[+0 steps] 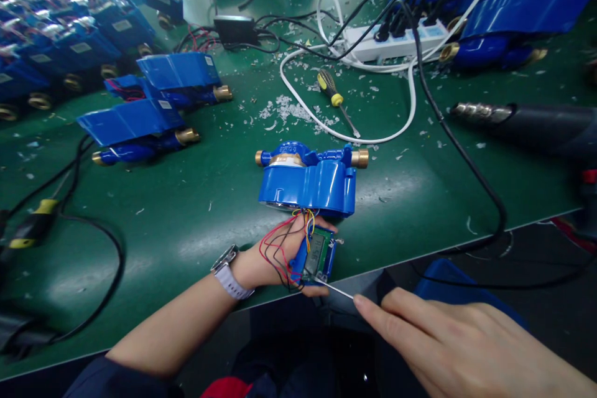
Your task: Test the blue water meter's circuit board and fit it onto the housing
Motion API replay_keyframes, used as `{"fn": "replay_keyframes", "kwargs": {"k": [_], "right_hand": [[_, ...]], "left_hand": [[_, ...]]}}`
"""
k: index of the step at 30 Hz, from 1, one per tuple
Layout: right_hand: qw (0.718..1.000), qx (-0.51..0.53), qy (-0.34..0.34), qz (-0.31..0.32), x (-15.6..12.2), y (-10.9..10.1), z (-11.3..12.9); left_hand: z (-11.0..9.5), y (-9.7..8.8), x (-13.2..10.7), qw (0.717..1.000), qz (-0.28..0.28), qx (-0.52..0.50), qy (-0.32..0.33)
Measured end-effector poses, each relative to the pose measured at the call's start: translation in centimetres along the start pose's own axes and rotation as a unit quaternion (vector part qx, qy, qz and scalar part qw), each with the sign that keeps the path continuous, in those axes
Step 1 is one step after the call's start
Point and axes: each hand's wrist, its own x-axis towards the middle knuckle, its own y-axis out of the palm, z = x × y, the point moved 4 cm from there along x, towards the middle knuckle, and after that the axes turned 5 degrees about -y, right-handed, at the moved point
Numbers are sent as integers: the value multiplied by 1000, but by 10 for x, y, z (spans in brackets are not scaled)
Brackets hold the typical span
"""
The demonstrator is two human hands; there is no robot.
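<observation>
Your right hand (466, 348): nearest the camera, low at the right, off the table edge. The fingers lie stretched and close together, almost flat. A thin metal rod (336, 290) runs out from the index fingertip; you cannot tell whether the hand grips it.
Thin metal rod: its far tip meets the lower corner of the display module (318, 255).
Your left hand (275, 258): closed around the display module at the table's near edge, thumb under it and fingers behind. A watch (227, 275) sits on that wrist.
Display module: small, blue, with its screen facing up at you, partly over the edge of the green table (186, 217).
Wires (280, 242): red, black and yellow, looping from the module up into the water meter (310, 180).
Water meter: blue body with brass ends, lying on the table just beyond your left hand.
Farther left: more blue meters (140, 127), some under blue sheets.
Farther middle: a yellow-handled screwdriver (332, 92) among white shavings (289, 109), inside a loop of white cable (411, 96).
Farther right: a heat gun (536, 127) lying on its side.
Back: a power strip (396, 43) with black plugs in it.
</observation>
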Motion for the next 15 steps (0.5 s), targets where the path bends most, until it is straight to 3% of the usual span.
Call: {"fn": "replay_keyframes", "kwargs": {"k": [5,9,15], "right_hand": [[999,23,48,12,-6,-2,5],[993,42,106,17,-7,4,4],[995,21,92,37,-2,13,1]], "left_hand": [[3,5,-4,998,-45,-13,39],[6,9,-6,999,-37,-13,-5],[-2,2,-3,999,-27,-12,-34]]}}
